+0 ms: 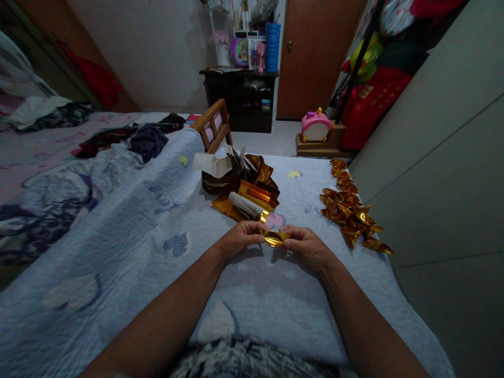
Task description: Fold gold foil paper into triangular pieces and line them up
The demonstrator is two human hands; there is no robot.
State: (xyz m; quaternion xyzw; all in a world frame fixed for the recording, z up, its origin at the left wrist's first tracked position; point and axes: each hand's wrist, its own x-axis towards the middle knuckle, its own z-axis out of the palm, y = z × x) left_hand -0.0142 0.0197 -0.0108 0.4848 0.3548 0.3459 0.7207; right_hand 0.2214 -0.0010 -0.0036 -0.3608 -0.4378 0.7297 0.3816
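A small folded piece of gold foil paper (275, 239) is stretched between my two hands, just above the blue quilt. My left hand (244, 237) pinches its left end, and my right hand (305, 244) pinches the right end. Right beyond my hands lie gold foil sheets (255, 193) with rolled white paper (246, 205) on top. Behind them sits a loose stack of papers (220, 176) with brown edges and curled white sheets. Several folded gold foil pieces (350, 218) are heaped along the quilt's right side.
The blue quilt (275, 299) with heart prints covers the bed under my hands. A wooden rail (212, 123) stands at its far left corner. Clothes (147, 142) lie to the left. A pale cabinet wall (444, 184) borders the right, and a dark shelf (240, 100) stands beyond.
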